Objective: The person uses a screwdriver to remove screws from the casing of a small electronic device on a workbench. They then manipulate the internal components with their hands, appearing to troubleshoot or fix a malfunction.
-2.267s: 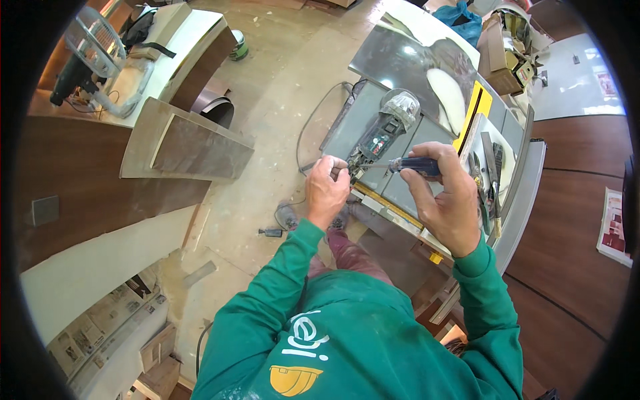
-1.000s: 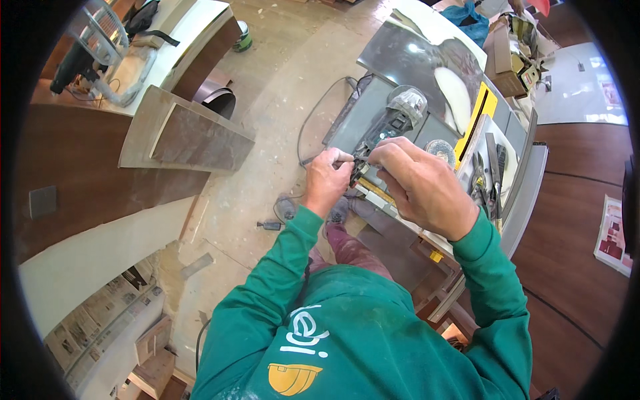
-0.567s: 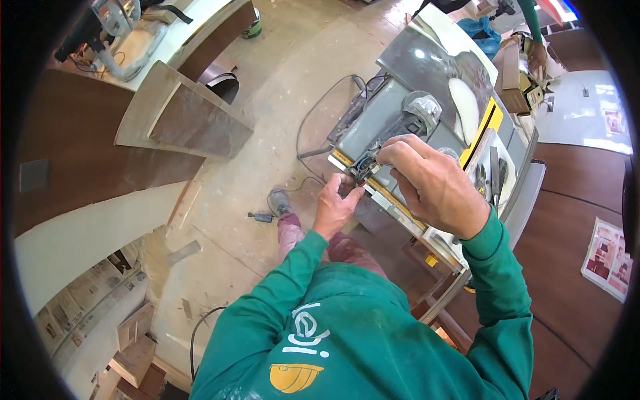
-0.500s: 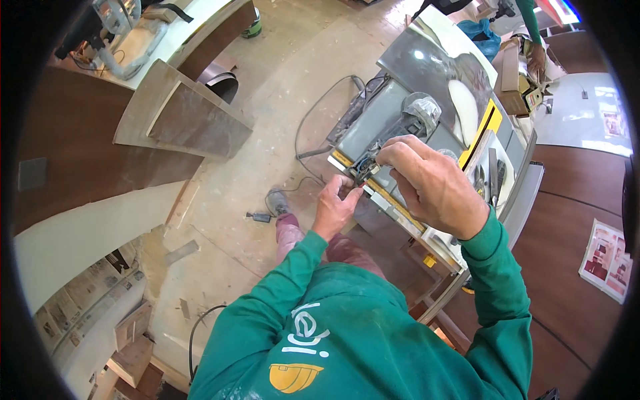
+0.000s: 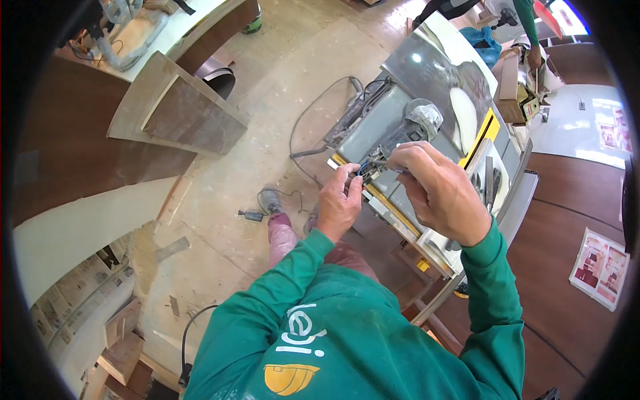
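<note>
A dark power tool [image 5: 398,139] with a cloudy, rounded part at its far end lies on the grey machine table [image 5: 377,113]. Its near end looks opened up, with fine wires [image 5: 364,168] showing, one of them blue. My left hand [image 5: 340,205] pinches that near end between thumb and forefinger. From the right, my right hand [image 5: 443,193] is closed above the same end, its fingers curled round something slim and greyish that points at the wires. What exactly it holds is mostly hidden by the fingers.
Hand tools [image 5: 492,183] lie on a board right of my right hand. A yellow strip [image 5: 480,137] edges the table. A cable [image 5: 293,133] loops on the floor. A curved panel [image 5: 180,107] stands left. Another person's hand [image 5: 535,57] is by a cardboard box [image 5: 510,90].
My left fingers have shifted up round the wired end of the power tool. My right hand has come slightly lower and to the right. The whole view has tilted a little.
</note>
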Demonstrator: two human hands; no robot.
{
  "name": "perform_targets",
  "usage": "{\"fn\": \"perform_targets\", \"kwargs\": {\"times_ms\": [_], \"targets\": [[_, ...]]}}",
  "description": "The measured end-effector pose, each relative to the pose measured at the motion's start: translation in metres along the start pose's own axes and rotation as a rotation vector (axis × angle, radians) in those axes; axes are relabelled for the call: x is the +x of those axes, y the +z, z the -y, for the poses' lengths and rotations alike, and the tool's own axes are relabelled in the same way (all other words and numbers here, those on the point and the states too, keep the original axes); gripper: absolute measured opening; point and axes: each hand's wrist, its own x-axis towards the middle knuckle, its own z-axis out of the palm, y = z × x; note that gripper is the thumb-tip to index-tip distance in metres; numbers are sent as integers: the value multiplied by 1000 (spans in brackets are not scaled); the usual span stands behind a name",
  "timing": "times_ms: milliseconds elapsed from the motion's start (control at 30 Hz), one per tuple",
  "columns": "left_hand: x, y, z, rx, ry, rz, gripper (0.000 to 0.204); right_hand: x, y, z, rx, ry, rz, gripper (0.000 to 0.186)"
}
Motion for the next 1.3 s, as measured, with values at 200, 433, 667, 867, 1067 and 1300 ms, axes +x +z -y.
{"fn": "perform_targets", "kwargs": {"times_ms": [200,433,667,867,1067,1300], "targets": [[3,2,-6,136,141,-48,25,-4,2,3,-92,-62,-2,41],[6,-4,-1,306,309,-27,27,8,-5,4,-333,140,103,26],[9,-11,-5,278,338,-21,25,23,-6,18,-326,63,85,24],[18,-17,-5,244,280,48,19,21,-3,24,-359,318,125,25],[28,-16,-10,117,164,51,12,27,5,32,-431,226,-28,25],[39,-18,3,96,242,121,9,23,8,23,-441,457,15,25]]}}
